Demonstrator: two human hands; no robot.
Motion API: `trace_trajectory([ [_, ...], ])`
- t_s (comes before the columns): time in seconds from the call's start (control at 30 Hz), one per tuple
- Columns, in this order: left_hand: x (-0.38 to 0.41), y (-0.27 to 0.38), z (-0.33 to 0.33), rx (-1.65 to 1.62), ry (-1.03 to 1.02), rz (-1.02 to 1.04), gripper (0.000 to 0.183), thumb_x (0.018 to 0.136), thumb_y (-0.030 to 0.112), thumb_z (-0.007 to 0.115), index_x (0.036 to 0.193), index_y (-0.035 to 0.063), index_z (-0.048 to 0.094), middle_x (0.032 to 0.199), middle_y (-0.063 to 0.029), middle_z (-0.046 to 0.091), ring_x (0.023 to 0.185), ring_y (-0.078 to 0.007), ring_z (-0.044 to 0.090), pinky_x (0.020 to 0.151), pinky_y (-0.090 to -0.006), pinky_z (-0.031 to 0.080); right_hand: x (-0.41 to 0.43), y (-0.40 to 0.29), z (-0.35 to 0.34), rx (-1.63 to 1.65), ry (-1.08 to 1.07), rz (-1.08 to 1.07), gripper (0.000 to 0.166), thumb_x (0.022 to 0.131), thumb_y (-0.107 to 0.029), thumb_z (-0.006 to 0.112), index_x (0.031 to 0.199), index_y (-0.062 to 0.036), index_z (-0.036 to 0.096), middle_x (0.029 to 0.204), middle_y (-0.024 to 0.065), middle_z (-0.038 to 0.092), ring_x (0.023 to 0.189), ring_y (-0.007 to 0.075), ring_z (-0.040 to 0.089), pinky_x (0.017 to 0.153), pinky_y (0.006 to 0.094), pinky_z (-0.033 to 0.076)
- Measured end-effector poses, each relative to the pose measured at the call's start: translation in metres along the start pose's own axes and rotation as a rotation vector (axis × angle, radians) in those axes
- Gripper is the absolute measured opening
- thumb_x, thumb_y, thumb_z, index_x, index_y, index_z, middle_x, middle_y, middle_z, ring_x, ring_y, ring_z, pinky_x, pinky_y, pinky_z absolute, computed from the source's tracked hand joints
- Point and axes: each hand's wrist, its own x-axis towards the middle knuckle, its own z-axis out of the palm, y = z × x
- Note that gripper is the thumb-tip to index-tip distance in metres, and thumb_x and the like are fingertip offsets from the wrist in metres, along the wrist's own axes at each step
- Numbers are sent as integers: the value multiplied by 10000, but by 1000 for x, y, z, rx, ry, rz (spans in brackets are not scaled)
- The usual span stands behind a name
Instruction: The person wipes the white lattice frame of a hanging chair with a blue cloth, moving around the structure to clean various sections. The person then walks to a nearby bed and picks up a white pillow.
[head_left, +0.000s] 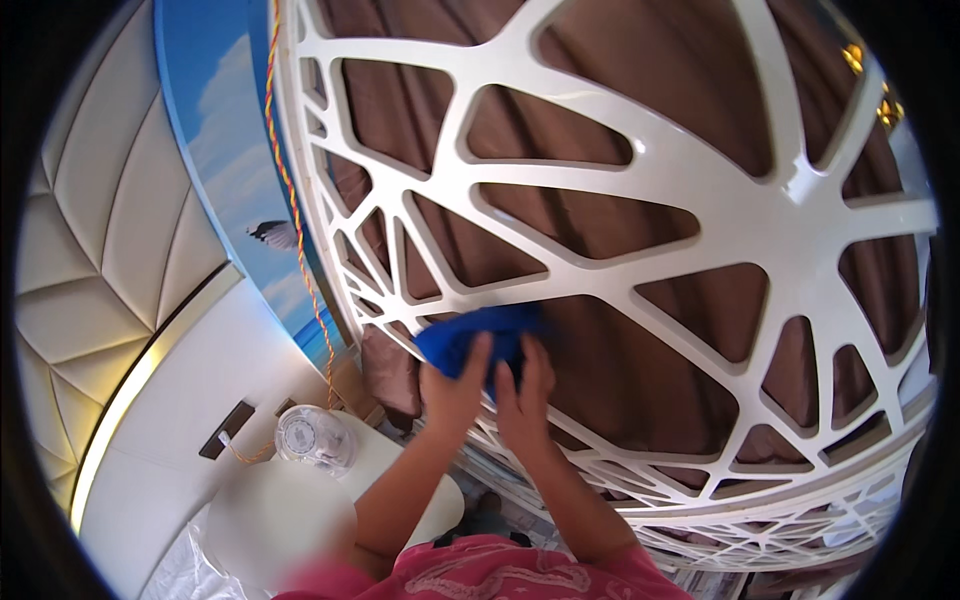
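Note:
Both hands are together at the lower part of a glossy white openwork lattice panel (592, 281). A blue cloth (480, 330), slightly blurred, lies bunched between them against the lattice bars. My left hand (454, 390) grips the cloth from its left side, thumb upward. On the right side of the cloth my right hand (525, 390) holds it with bent fingers. Brown fabric (645, 360) in folds hangs behind the openings of the lattice. Part of the cloth is hidden by the fingers.
A red and yellow twisted cord (300, 240) runs down beside a wall picture of sky (225, 142). At the lower left are a clear plastic container (311, 439) on a white surface (427, 499), a wall socket strip (227, 430) and a padded wall panel (97, 225). Gold ornaments (889, 112) show at upper right.

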Motion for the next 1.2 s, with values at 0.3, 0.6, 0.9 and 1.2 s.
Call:
trace_trajectory([
  [0.3, 26, -88, -55, 395, -63, 179, 246, 855, 23, 610, 1096, -23, 592, 951, -119, 646, 924, -204, 616, 819, -334, 477, 24, 22, 45, -176, -84, 56, 295, 835, -147, 644, 1034, 13, 497, 959, 251, 565, 849, 437, 574, 761, 491, 478],
  [0.6, -54, -147, -41, 467, -298, 131, 276, 858, 71, 615, 1115, -26, 592, 1004, -196, 659, 948, -322, 638, 848, -375, 472, -37, 49, -27, -645, -324, 63, 235, 781, -196, 664, 921, -12, 620, 947, 162, 613, 929, 315, 614, 814, 424, 489],
  [0.9, -109, -134, 10, 460, -657, -172, 297, 865, 171, 687, 1075, -21, 603, 995, -183, 650, 924, -243, 626, 813, -366, 471, -83, 62, -121, -751, -369, 136, 223, 821, -219, 600, 958, -42, 598, 931, 126, 608, 904, 285, 611, 846, 384, 439],
  [1.2, -133, -109, -4, 388, -766, -67, 437, 925, 201, 639, 1263, -10, 461, 1138, -132, 601, 1031, -199, 558, 919, -337, 421, -112, 49, -139, -471, -69, -116, 529, 785, -107, 621, 1287, 13, 503, 1290, 205, 534, 1186, 343, 515, 1008, 440, 390],
])
